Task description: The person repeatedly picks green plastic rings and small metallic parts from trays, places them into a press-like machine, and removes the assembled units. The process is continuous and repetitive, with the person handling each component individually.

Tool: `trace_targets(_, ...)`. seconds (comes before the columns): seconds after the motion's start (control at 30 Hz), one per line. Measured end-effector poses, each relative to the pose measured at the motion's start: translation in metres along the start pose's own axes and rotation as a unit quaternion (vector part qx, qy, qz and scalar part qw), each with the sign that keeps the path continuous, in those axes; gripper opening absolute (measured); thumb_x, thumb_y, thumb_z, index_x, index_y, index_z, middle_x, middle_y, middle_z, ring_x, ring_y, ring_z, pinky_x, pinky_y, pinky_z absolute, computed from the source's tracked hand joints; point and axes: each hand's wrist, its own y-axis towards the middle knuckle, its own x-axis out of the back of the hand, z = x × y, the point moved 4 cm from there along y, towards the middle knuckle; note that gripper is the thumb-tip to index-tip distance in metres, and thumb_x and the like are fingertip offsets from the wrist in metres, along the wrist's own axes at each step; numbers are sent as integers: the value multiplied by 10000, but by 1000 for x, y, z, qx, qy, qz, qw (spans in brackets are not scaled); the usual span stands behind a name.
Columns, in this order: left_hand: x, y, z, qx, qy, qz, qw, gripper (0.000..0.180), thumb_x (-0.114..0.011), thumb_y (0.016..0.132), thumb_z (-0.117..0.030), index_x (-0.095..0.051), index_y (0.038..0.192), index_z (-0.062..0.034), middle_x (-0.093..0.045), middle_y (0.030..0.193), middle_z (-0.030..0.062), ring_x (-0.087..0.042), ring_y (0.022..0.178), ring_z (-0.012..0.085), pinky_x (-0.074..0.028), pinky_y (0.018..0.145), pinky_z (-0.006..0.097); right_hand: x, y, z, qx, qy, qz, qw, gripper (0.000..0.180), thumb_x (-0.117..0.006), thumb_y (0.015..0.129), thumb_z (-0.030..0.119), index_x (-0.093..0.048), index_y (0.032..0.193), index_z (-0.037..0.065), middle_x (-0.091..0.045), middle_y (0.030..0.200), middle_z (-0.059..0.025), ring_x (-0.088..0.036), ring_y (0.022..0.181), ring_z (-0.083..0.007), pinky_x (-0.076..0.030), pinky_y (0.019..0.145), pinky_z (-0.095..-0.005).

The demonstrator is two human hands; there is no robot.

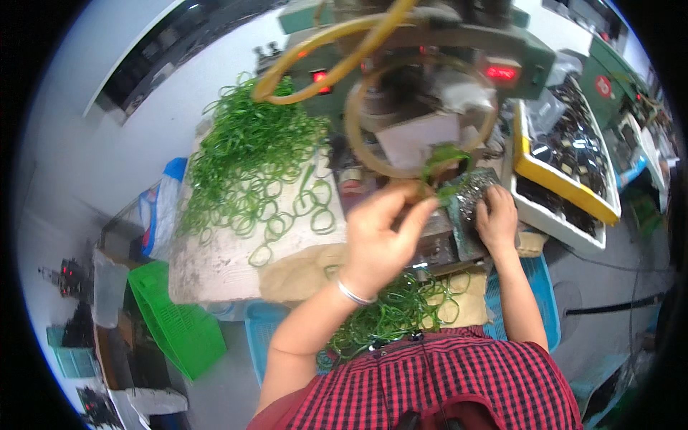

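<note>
My left hand [383, 233] is raised over the bench, its fingertips pinched on a thin green ring [446, 172] that loops up from the metal plate [473, 204]. My right hand [497, 218] rests on that grey plate, fingers curled against its dark patterned top. A big heap of green rings [247, 154] lies on the white worktop [215, 265] to the left. More green rings [390, 312] sit in my lap.
A green machine [430, 57] with red lit displays and yellowish hoses stands behind the plate. A yellow and white tray [566, 179] of dark parts is at the right. A green basket [172, 315] lies lower left.
</note>
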Motion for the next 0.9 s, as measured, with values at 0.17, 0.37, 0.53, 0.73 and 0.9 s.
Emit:
trace_targets(0.17,50,-53,29,-78,118,-193,971,245,-744,814,-83,-649,1031,-21,-691,1035,103,-642,967,235,-487,896,332,25,-13,0,3,46,-86,995,93,-647,782,115,-597,783,37,-619,819,-145,-591,820,-357,-480,728,-430)
trace_targets(0.37,138,-10,170,73,321,-118,937,100,-691,835,-90,-675,886,-5,-605,869,121,-573,796,277,-465,726,380,18,-3,33,-82,182,7,980,215,-666,777,185,-747,968,128,-707,903,-111,-655,881,-299,-516,820,-421)
trace_targets(0.53,101,-22,300,117,469,22,875,278,-699,745,-263,-691,884,-22,-666,939,203,-632,853,410,-502,746,463,-3,7,34,-81,263,19,961,164,-695,769,163,-756,915,119,-711,892,-95,-650,887,-290,-517,825,-404)
trace_targets(0.73,110,-19,316,104,361,79,923,113,-587,802,-76,-632,869,1,-637,775,144,-640,717,293,-499,650,384,27,-14,9,-66,152,7,986,136,-675,770,131,-726,893,104,-664,859,-88,-612,888,-296,-490,802,-406)
trace_targets(0.9,145,-48,241,263,-16,-26,964,139,-560,920,-167,-555,994,-49,-570,855,58,-574,661,145,-480,559,260,64,-50,-12,-124,172,-60,976,104,-651,807,112,-711,885,82,-687,890,-107,-644,876,-307,-505,785,-402)
